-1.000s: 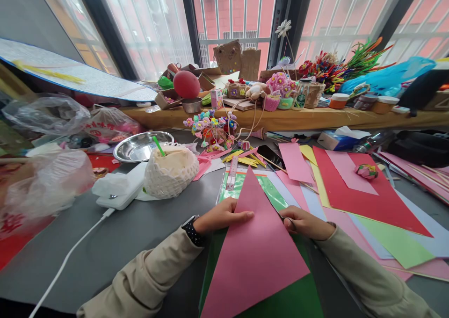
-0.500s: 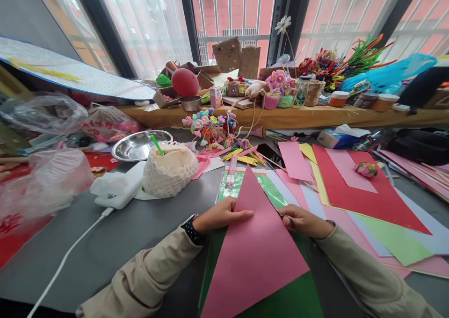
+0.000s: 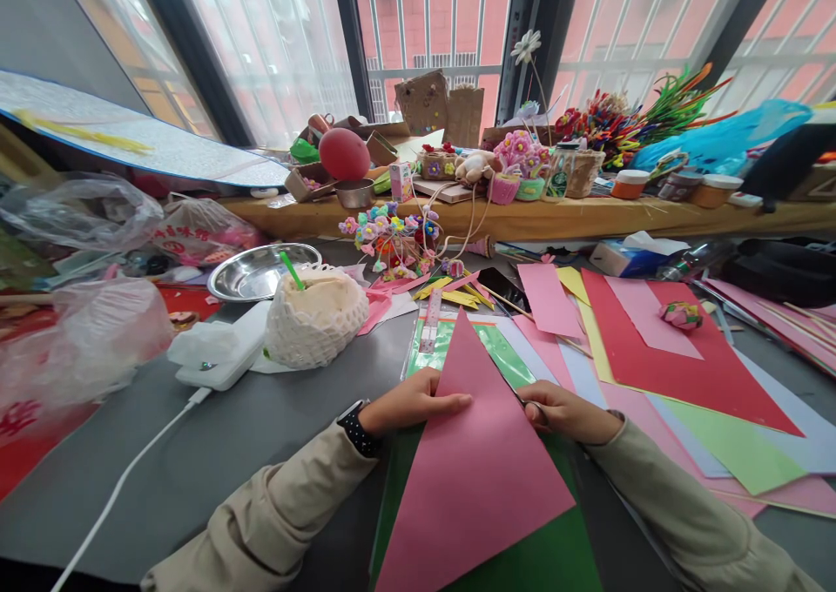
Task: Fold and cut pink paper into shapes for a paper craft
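Observation:
A large pink sheet of paper (image 3: 483, 479), pointed at its far end, is held up in front of me over a green sheet (image 3: 555, 557). My left hand (image 3: 418, 405) is closed on the paper's left edge, thumb on top and fingers underneath. At the right edge my right hand (image 3: 558, 409) is closed round the handles of a pair of scissors (image 3: 535, 411). The dark blades lie along the paper's slanted edge, mostly hidden by it. Beyond the tip lies a pink patterned ruler strip (image 3: 430, 320).
Sheets of red (image 3: 705, 357), pink, yellow and pale green paper overlap on the right. To the left are a coconut in white foam netting (image 3: 317, 326), a metal plate (image 3: 239, 272) and a white power bank with a cable (image 3: 219, 348). Craft flowers (image 3: 392, 239) stand ahead.
The scissors' handles have shifted slightly in my right hand, and the blades show a little differently along the paper's edge. My left hand keeps its grip in the same place.

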`<state>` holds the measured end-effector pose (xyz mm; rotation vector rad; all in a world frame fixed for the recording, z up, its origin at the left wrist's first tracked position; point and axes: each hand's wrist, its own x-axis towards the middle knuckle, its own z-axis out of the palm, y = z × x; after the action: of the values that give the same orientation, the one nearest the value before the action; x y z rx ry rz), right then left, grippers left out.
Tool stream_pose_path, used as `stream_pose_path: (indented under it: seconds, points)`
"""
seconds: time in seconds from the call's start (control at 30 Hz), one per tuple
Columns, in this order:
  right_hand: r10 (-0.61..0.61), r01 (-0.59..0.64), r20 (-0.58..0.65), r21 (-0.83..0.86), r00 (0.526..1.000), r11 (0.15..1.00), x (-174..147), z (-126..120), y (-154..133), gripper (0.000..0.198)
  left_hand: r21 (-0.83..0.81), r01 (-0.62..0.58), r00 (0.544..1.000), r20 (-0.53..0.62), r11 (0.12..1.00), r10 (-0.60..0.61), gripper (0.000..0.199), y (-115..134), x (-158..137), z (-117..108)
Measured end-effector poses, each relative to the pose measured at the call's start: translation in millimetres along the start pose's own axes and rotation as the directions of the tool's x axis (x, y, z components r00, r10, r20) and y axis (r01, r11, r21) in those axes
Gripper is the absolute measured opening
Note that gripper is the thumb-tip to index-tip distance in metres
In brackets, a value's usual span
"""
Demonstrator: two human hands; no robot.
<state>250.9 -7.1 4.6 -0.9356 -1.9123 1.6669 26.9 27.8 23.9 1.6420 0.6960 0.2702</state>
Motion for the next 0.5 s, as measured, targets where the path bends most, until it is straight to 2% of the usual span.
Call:
stream_pose_path:
  seconds: [0.27,0.5]
  points:
    - [-0.044,0.043,-0.012,-0.063,0.999,0.997,-0.3,-3.2,5.9,0.057,0.068,0.002,0.997,0.075,0.998,-0.007,0.034,1.3,0.5,5.7]
    - [-0.068,0.069,0.018,-0.097,0.998,0.993,-2.8,-2.5,3.6,0.058,-0.077,0.009,1.0,0.016,0.997,-0.007,0.032,-2.5,1.0,2.3]
